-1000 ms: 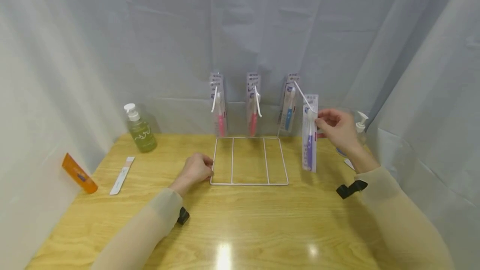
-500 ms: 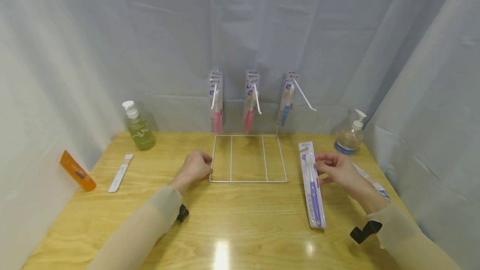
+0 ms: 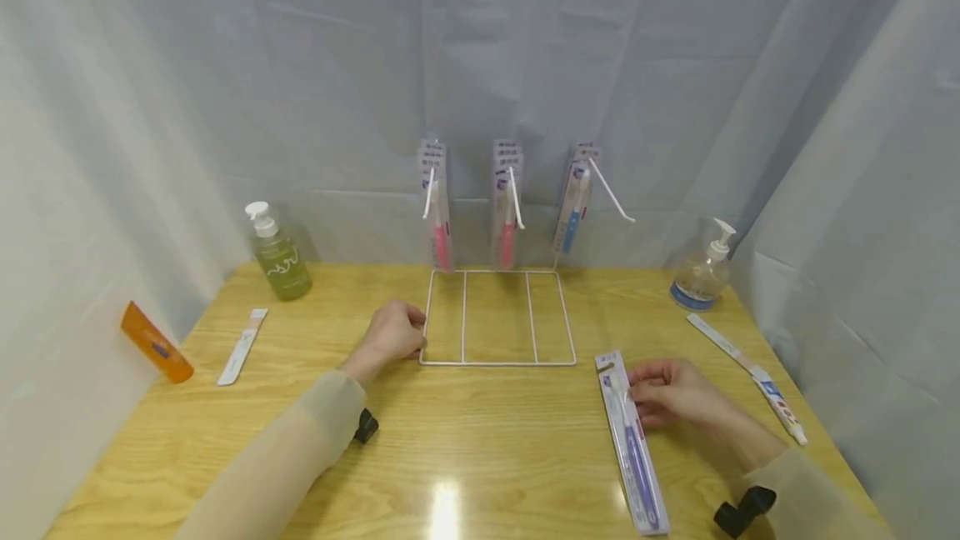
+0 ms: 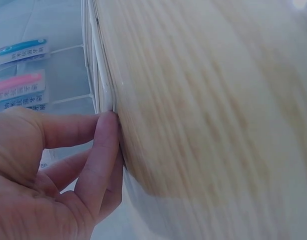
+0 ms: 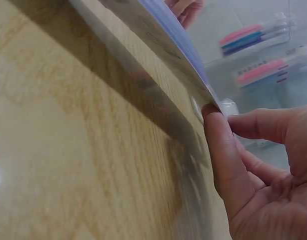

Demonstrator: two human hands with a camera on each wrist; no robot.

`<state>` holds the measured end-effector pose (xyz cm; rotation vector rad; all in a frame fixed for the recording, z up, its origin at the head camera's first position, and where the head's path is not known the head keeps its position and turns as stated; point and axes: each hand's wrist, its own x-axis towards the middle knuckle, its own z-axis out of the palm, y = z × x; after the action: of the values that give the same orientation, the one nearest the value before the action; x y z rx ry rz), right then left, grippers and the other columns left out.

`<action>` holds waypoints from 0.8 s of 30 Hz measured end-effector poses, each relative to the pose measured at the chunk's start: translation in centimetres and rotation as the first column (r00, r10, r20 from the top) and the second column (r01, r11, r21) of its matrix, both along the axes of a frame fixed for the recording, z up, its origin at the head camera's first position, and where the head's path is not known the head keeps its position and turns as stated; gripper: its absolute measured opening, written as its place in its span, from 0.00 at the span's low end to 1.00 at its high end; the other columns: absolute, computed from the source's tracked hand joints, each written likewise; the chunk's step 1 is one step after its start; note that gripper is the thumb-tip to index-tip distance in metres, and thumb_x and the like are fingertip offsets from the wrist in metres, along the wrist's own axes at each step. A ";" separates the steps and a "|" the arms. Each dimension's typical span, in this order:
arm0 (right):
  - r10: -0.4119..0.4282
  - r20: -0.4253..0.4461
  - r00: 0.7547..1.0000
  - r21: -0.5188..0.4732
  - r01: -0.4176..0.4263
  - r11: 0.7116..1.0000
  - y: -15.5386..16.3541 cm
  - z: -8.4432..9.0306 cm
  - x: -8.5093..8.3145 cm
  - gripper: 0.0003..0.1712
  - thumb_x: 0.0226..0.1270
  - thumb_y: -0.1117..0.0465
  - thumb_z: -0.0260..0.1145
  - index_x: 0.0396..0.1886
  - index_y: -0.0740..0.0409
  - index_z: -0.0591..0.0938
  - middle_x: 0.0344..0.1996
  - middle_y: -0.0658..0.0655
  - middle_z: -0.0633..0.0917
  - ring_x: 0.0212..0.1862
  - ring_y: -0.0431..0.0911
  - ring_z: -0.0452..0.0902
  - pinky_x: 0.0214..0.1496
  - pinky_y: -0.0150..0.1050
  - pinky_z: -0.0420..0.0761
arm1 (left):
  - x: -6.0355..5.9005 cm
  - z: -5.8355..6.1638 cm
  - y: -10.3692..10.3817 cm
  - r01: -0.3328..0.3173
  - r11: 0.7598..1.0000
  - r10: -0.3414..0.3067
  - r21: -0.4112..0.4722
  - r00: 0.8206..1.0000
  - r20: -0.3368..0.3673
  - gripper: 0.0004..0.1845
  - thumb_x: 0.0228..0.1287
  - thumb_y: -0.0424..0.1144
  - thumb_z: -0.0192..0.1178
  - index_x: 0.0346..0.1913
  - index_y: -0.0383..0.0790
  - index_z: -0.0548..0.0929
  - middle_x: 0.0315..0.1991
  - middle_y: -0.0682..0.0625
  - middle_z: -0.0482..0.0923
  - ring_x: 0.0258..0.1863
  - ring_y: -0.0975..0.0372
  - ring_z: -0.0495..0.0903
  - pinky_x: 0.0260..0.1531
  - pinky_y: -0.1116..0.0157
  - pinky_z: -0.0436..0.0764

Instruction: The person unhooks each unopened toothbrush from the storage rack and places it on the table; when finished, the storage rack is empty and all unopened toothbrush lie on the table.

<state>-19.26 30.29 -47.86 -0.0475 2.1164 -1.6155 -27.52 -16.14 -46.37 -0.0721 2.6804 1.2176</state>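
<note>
The yellow-brown, flat wooden tabletop [image 3: 495, 432] looks glossy, the long purple-and-white toothbrush pack [image 3: 632, 447] shiny plastic, the white rectangular wire rack [image 3: 495, 364] smooth metal, the grey draped curtain [image 3: 337, 107] matt, creased cloth.

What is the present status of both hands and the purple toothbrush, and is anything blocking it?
Left hand pinches rack. Right hand pinches purple toothbrush by pack edge. Toothbrush clear of hooks, over table. No obstacle seen around it.
</note>
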 end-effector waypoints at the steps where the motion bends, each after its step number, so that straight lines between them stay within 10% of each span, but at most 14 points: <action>1: -0.001 0.005 1.000 0.018 0.001 1.000 0.1 -0.1 0.1 0.22 0.77 0.68 0.70 0.63 0.80 0.81 0.33 0.47 0.93 0.34 0.38 0.91 0.37 0.32 0.95 | 0.0 0.0 0.0 0.001 1.000 -0.001 0.002 1.000 0.002 0.26 0.66 0.21 0.64 0.68 0.24 0.84 0.57 0.31 0.87 0.38 0.56 0.90 0.35 0.69 0.95; 16: -0.050 0.011 0.999 0.144 0.048 0.988 -0.1 0.0 1.1 0.20 0.73 0.70 0.72 0.58 0.81 0.84 0.28 0.51 0.93 0.28 0.38 0.89 0.31 0.31 0.93 | -0.1 -0.2 -0.3 -0.004 1.000 0.004 0.013 1.000 -0.008 0.26 0.64 0.20 0.64 0.67 0.24 0.85 0.56 0.31 0.87 0.32 0.58 0.90 0.32 0.68 0.95; 24: -0.019 -0.304 0.952 0.358 0.133 0.924 -0.1 3.5 -1.1 0.21 0.75 0.64 0.75 0.58 0.76 0.86 0.36 0.62 0.95 0.32 0.46 0.93 0.33 0.36 0.95 | -0.1 -0.2 -0.1 -0.001 1.000 0.000 0.029 1.000 0.013 0.28 0.65 0.20 0.63 0.69 0.24 0.83 0.58 0.30 0.87 0.32 0.59 0.89 0.33 0.69 0.95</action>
<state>-20.36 30.18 -44.35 -0.0864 2.6593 -1.2778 -27.58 -16.23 -46.58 -0.0762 2.6512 1.2514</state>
